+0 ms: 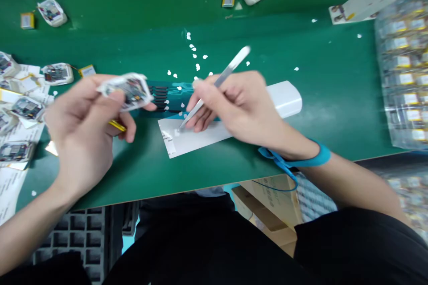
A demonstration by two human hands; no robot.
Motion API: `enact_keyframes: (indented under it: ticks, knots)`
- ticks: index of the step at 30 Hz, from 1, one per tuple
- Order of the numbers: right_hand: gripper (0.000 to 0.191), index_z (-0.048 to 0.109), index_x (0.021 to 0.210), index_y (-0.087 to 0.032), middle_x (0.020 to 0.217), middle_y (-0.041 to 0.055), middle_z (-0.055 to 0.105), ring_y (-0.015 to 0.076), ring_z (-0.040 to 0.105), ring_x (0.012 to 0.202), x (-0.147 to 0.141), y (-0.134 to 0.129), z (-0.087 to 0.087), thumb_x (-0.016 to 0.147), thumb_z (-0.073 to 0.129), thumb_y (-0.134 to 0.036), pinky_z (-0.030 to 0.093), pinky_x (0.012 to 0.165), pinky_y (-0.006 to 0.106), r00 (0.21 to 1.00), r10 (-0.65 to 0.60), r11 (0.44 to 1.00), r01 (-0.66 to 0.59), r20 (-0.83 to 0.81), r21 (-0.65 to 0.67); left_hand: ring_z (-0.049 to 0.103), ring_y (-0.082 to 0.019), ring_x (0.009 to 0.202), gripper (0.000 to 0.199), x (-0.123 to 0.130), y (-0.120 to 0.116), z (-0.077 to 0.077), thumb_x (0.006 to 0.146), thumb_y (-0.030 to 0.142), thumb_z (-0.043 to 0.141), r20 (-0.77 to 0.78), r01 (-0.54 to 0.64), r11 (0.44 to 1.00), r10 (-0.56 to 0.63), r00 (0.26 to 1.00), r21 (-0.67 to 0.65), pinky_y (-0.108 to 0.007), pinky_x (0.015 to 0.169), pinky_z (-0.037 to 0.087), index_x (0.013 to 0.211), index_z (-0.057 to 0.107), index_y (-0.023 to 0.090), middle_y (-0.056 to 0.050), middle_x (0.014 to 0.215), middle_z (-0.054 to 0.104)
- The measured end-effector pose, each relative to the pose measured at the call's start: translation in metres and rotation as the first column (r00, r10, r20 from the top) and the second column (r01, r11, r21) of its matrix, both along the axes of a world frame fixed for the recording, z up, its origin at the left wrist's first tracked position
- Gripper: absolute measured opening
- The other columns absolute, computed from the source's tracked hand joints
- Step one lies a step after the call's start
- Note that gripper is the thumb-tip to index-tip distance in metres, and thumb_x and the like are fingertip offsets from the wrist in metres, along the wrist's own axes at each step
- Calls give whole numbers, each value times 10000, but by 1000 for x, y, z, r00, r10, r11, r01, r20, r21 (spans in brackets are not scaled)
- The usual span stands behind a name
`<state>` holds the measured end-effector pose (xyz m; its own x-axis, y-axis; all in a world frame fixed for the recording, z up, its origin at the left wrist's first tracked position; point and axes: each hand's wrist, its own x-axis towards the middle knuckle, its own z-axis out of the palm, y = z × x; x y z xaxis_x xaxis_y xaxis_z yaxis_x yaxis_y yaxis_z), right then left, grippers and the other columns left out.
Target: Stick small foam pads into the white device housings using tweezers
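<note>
Two bare hands work just above the middle of a green bench point(334, 75); from here, the scene reads as careful small-parts handling. The left hand point(85, 129), at about 9 o'clock from the centre of the view, pinches a film-wrapped circuit module point(129, 91) between thumb and fingers; a yellow pouch battery point(117, 125) shows partly behind those fingers, and the raised grip seems to keep the module off the bench and in plain sight. The right hand point(234, 107), nearer 3 o'clock, is closed in a narrow pen-like hold on a pair of steel tweezers point(214, 91); their tip touches a white strip point(197, 136) lying flat on the bench, and that pen grip probably gives the control needed for so small a spot. Small white dots point(197, 67) lie scattered toward 12 o'clock; a dark teal card point(163, 95) sits beside the strip, and a white bar point(287, 99) lies behind the right wrist, which wears a teal band point(294, 156). More wrapped modules point(51, 12) with batteries lie toward 11 o'clock; papers point(16, 151) carrying other modules crowd the 9 o'clock edge, within easy reach, while a clear bag of batteries point(404, 71) is heaped at 3 o'clock.
</note>
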<state>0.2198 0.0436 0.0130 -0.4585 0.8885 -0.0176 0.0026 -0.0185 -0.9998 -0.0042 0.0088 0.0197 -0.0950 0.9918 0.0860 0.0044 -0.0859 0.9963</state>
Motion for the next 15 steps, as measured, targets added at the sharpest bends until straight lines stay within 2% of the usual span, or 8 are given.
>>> enact_keyframes:
  ticks: [2,3,5,6,8,9,10,15]
  knots:
    - [456,739,737,-187,684,12,773,140,776,603,-2,0,-7,990,701,-564,642,567,200,992,88,996,-86,91,-23,712,-179,548,98,-5,4,1,904,92,673,133,-41,998,35,991,43,-246,326,405,858,747,138,-48,794,772]
    - [497,739,734,-172,699,19,773,136,778,615,-2,0,-10,998,673,-588,642,589,200,988,92,996,-92,122,-11,698,-180,523,90,-8,6,4,918,116,678,135,30,999,-35,990,38,-254,333,419,872,751,140,-61,811,783]
    - [547,743,727,-164,716,22,773,122,775,638,-4,-1,-16,1028,613,-601,633,622,191,984,85,995,-93,156,45,627,-144,446,95,-14,9,11,951,179,695,-17,320,947,-320,947,-2,-241,355,418,947,782,141,-65,790,784]
    - [554,741,720,-167,710,19,770,117,773,646,-4,-1,-18,1040,596,-595,627,632,188,984,75,994,-87,162,72,576,-114,409,127,-17,10,16,973,206,689,-136,479,877,-480,867,-41,-220,360,388,990,798,143,-43,722,756]
    - [541,735,710,-172,693,14,766,116,769,652,-3,-1,-21,1045,603,-576,620,641,187,986,65,991,-82,154,107,454,-59,361,195,-22,12,24,1025,220,637,-359,689,707,-691,627,-157,-182,365,292,1091,810,160,31,549,613]
    - [527,732,712,-173,687,13,765,116,765,644,-3,-1,-21,1041,615,-568,617,640,188,987,65,990,-82,145,113,399,-47,346,221,-24,12,28,1047,218,605,-433,735,647,-732,526,-201,-182,370,258,1135,803,174,60,494,527]
    - [515,733,723,-172,687,13,765,116,763,633,-3,-1,-22,1040,621,-563,614,637,188,988,68,990,-84,137,111,361,-47,336,240,-24,13,29,1064,222,574,-477,755,615,-746,465,-227,-192,379,247,1165,790,190,77,471,468]
    - [494,743,778,-180,704,11,780,122,775,656,-3,-1,-22,1047,602,-570,615,650,190,987,67,990,-85,149,113,422,-102,358,202,-23,11,24,1063,297,545,-535,737,614,-739,410,-283,-261,409,263,1052,740,245,54,512,519]
